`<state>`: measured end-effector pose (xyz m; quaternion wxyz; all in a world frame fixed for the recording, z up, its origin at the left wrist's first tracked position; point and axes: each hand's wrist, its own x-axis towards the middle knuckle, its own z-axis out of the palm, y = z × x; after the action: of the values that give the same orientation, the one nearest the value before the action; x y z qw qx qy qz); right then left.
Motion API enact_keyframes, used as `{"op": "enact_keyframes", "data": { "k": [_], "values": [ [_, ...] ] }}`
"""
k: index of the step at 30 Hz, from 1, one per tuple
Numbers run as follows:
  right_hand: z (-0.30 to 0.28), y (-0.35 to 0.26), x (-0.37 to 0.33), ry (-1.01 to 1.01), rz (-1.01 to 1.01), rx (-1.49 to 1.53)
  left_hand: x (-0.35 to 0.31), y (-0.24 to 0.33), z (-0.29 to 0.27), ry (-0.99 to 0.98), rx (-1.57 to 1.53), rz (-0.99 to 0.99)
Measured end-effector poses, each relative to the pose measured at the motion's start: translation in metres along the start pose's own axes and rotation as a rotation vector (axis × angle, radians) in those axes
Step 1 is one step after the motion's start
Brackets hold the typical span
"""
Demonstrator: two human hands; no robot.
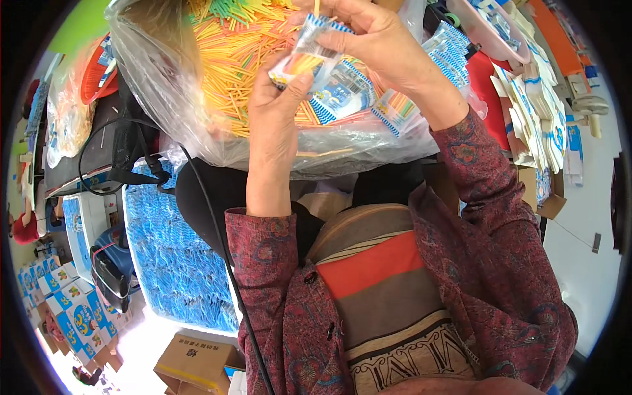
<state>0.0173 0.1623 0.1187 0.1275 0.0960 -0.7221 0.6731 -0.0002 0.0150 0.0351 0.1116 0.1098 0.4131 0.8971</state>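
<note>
A small clear packet [304, 60] with blue-and-white zigzag ends is held up over a heap of thin coloured sticks [227, 59]. My left hand [278, 99] pinches its lower side between thumb and fingers. With thumb and fingers closed, my right hand [378, 43] grips the packet's upper end, where a thin yellow stick pokes up. Yellow sticks show inside the packet. Just below it, another blue-and-white packet [343, 91] lies on the heap. A filled packet [397, 109] of coloured sticks rests under my right wrist.
Clear plastic sheeting [164, 85] lines the container of sticks. At left stands a white crate [181, 250] full of blue packets, with a black cable [220, 243] hanging across it. A cardboard box [194, 362] sits lower left. Flat white cartons [536, 112] are stacked at right beside a pink basket [484, 23].
</note>
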Motion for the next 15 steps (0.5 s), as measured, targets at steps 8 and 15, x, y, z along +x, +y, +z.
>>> {"op": "enact_keyframes", "data": {
  "k": [8, 15],
  "values": [
    [-0.019, 0.009, -0.011, -0.025, 0.216, 0.278, -0.001, -0.012, 0.006, -0.139, -0.017, -0.128],
    [-0.037, 0.025, -0.029, 0.102, 0.152, 0.258, -0.003, -0.032, 0.014, -0.102, -0.023, -0.183]
  ]
}}
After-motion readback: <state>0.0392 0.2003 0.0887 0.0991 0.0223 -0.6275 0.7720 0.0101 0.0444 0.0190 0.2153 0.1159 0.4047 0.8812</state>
